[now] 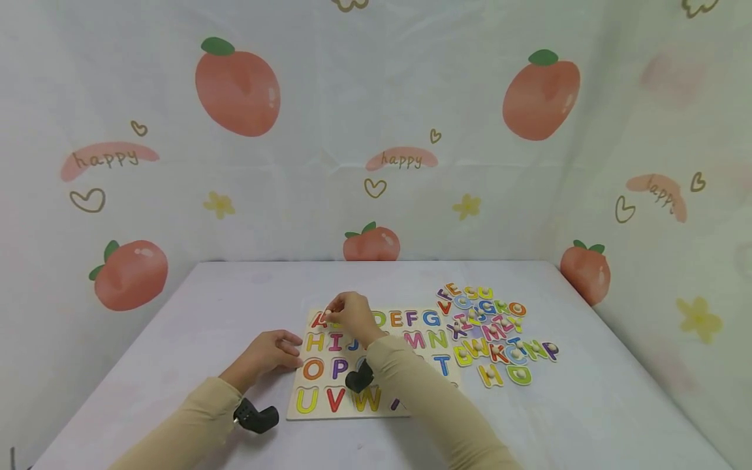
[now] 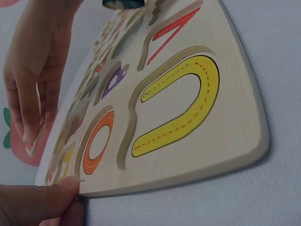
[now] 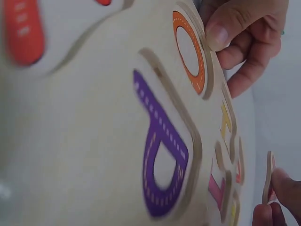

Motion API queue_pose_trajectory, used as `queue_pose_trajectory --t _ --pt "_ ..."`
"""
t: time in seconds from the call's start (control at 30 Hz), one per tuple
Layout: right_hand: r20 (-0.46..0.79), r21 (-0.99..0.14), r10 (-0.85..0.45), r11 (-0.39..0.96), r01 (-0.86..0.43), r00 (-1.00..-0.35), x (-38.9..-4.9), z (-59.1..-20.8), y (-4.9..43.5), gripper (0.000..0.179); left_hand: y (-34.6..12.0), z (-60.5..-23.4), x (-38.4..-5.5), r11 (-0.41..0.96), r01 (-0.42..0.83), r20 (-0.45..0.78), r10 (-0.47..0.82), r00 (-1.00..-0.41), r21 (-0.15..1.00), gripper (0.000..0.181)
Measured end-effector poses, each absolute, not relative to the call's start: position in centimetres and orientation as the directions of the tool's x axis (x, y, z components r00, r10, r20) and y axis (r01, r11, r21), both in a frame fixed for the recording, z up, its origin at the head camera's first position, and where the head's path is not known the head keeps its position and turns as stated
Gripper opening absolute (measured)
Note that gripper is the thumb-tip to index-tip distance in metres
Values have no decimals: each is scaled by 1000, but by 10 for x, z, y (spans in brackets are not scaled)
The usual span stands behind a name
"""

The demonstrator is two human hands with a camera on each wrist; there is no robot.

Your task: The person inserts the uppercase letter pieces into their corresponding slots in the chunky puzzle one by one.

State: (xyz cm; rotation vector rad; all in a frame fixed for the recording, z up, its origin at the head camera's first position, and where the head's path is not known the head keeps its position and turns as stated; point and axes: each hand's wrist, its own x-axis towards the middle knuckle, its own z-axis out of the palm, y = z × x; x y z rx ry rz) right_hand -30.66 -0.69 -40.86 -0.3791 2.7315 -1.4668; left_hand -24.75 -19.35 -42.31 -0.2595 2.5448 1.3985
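Note:
A wooden alphabet puzzle board (image 1: 301,413) lies flat on the table, its shaped recesses printed with coloured letters. My left hand (image 1: 267,356) is at its left edge, thumb (image 2: 66,186) on the rim beside the orange O recess (image 2: 98,143), other fingers curled against the side. Over the top left of the board, my right hand (image 1: 352,316) pinches a thin wooden letter piece (image 3: 268,176) between thumb and fingertips. Its face shows some red; the wrist views catch it nearly edge-on. The right forearm covers part of the board's middle and right side.
Several loose knobbed letter pieces, among them a green D (image 1: 519,375), a yellow H (image 1: 490,375) and a purple P (image 1: 550,350), are scattered right of the board. Some overlap. A white curtain (image 1: 317,196) printed with peaches stands behind the table.

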Motion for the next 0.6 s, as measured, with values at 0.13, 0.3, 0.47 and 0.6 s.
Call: queue_pose_trajectory --t 0.13,0.3,0.47,0.6 --pt "102 -820 -213 535 -204 -972 -308 -415 -21 7 -196 -426 -248 545 -242 -262 -41 -964 803 44" --pt "109 -800 -194 565 -201 -975 -308 -421 -33 5 -196 -428 -247 544 -227 -246 -40 -968 807 43" --pt "103 -786 -169 591 -185 -980 -310 -420 -37 5 -195 -427 -248 546 -231 -248 -44 -968 805 44" --pt "95 -777 -170 604 -180 -981 -313 -419 -38 6 -194 -427 -249 553 -232 -248 -48 -968 800 45"
